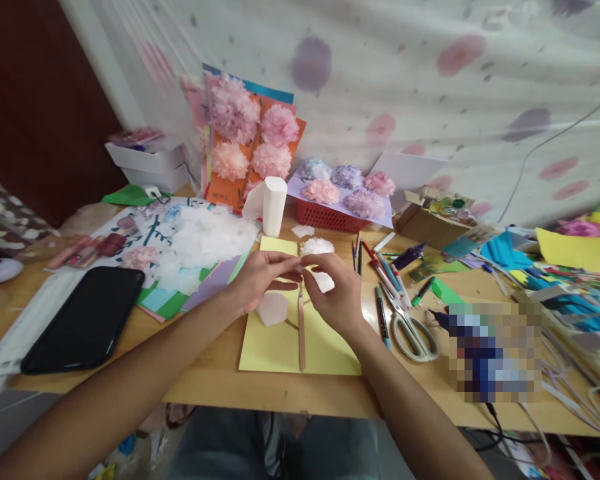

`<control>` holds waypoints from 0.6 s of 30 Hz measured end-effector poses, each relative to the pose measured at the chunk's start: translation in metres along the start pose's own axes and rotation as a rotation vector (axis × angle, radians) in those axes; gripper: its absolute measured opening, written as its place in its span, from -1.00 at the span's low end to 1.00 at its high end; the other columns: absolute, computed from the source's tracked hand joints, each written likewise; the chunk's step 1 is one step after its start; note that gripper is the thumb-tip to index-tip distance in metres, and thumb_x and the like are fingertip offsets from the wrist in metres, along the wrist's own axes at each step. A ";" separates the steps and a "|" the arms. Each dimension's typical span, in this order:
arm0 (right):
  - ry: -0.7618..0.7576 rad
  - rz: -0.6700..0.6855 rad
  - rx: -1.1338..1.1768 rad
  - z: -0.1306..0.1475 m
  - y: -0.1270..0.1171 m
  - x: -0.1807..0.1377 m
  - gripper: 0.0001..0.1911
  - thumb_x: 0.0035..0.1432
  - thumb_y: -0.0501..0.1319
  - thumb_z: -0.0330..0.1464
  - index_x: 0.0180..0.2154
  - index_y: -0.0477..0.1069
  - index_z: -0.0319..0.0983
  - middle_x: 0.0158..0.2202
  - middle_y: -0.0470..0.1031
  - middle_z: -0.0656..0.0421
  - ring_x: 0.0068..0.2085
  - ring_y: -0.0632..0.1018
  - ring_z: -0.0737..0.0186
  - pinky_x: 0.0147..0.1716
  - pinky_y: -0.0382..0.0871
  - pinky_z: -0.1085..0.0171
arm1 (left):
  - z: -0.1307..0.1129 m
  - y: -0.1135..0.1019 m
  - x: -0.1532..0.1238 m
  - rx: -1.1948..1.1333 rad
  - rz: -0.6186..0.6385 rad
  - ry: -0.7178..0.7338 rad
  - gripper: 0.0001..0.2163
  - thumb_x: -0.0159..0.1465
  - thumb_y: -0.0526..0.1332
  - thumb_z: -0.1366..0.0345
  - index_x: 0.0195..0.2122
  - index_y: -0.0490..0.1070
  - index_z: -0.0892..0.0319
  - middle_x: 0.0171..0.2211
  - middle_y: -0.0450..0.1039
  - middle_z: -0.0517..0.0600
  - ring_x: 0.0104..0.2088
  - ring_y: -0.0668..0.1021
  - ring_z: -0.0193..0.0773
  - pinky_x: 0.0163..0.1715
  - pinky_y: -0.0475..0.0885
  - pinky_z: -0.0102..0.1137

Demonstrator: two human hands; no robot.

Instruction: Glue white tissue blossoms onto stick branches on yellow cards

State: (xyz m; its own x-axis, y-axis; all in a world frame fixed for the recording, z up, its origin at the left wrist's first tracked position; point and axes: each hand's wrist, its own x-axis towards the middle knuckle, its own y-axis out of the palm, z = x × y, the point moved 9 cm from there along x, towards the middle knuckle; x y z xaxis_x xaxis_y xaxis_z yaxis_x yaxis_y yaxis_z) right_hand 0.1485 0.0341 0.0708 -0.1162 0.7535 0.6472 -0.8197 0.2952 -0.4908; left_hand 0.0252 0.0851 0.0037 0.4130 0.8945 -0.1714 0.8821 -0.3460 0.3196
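Note:
Above a yellow paper sheet (pixel 270 350), my left hand (pixel 260 280) and my right hand (pixel 337 293) meet fingertip to fingertip. Both are closed in a pinch; whatever lies between the fingers is too small and covered to make out. Below them a narrow brown strip (pixel 302 333) lies lengthwise on the sheet. A pale, rounded paper piece (pixel 273 309) rests by my left hand. Partly behind my right hand are a white fluffy tuft (pixel 317 247) and a white piece (pixel 324 281).
Scissors (pixel 416 337) and several pens (pixel 383 317) lie at the right, near a blurred-out patch (pixel 495 353). A black tablet (pixel 85 319) and white fluff (pixel 205 233) are on the left. Behind stand a white roll (pixel 275 207) and a red basket (pixel 330 218) under paper flowers.

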 end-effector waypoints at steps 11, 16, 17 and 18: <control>0.235 0.097 0.213 -0.023 0.006 0.000 -0.86 0.22 0.25 -0.31 -0.18 0.53 -0.15 -0.19 0.56 0.13 -0.25 0.60 0.24 -0.31 0.57 0.26 | 0.001 -0.001 0.000 -0.060 -0.026 -0.011 -0.76 0.07 0.48 0.19 -0.33 0.60 0.25 -0.30 0.64 0.05 -0.32 0.63 -0.28 -0.15 0.56 -0.32; 0.310 0.057 0.302 -0.031 0.008 -0.004 -0.80 0.21 0.30 -0.26 -0.13 0.51 -0.17 -0.25 0.58 0.14 -0.24 0.61 0.22 -0.26 0.58 0.23 | 0.010 -0.002 0.002 -0.146 -0.012 -0.091 -0.87 0.17 0.41 0.29 -0.32 0.59 0.25 -0.32 0.65 0.06 -0.33 0.66 -0.27 -0.14 0.56 -0.35; 0.325 0.040 0.308 -0.033 0.006 -0.005 -0.78 0.21 0.30 -0.25 -0.11 0.50 -0.17 -0.25 0.58 0.14 -0.24 0.61 0.22 -0.25 0.58 0.23 | 0.011 -0.002 0.003 -0.166 -0.010 -0.102 -0.89 0.19 0.39 0.32 -0.31 0.58 0.25 -0.30 0.66 0.06 -0.31 0.67 -0.26 -0.13 0.56 -0.35; 0.334 0.024 0.308 -0.034 0.005 -0.005 -0.77 0.22 0.29 -0.24 -0.11 0.50 -0.18 -0.26 0.58 0.14 -0.25 0.60 0.22 -0.25 0.57 0.22 | 0.012 -0.002 0.003 -0.186 -0.011 -0.112 -0.92 0.21 0.37 0.34 -0.31 0.58 0.24 -0.28 0.66 0.07 -0.28 0.67 -0.25 -0.13 0.56 -0.35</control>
State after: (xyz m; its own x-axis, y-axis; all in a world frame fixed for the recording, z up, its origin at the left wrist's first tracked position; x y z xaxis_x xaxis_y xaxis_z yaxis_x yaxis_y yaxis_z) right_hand 0.1644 0.0516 0.0449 0.0092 0.9212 0.3890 -0.9536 0.1251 -0.2737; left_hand 0.0273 0.0849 -0.0091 0.4354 0.8572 -0.2751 0.8340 -0.2691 0.4816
